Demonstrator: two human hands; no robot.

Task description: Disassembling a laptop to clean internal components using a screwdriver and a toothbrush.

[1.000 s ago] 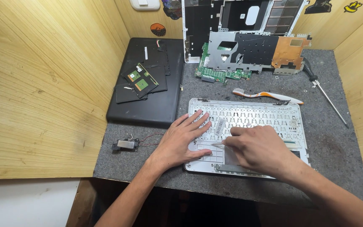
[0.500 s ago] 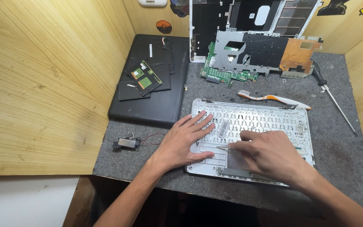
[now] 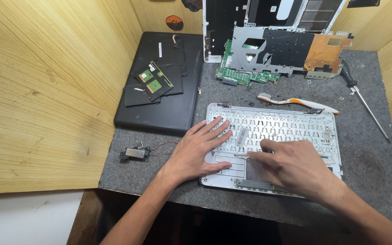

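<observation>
A white laptop keyboard frame (image 3: 296, 124) lies underside up on the grey felt mat. My left hand (image 3: 200, 149) rests flat on its left part, fingers spread, pressing on it. My right hand (image 3: 296, 168) is over the frame's lower middle. Its fingers pinch a thin metal tool (image 3: 240, 155) whose tip points left, close to my left thumb and beside the touchpad area.
A white and orange toothbrush (image 3: 296, 102) lies above the frame. A screwdriver (image 3: 368, 109) is at the right. A motherboard (image 3: 286, 52) and a white lid (image 3: 214, 27) are at the back. A black cover (image 3: 159, 109) carries small green boards (image 3: 153, 80). A small speaker (image 3: 134, 153) sits at the left.
The view has shifted a little. Both hands stay on the frame in nearly the same places, the right one still pinching the thin tool.
</observation>
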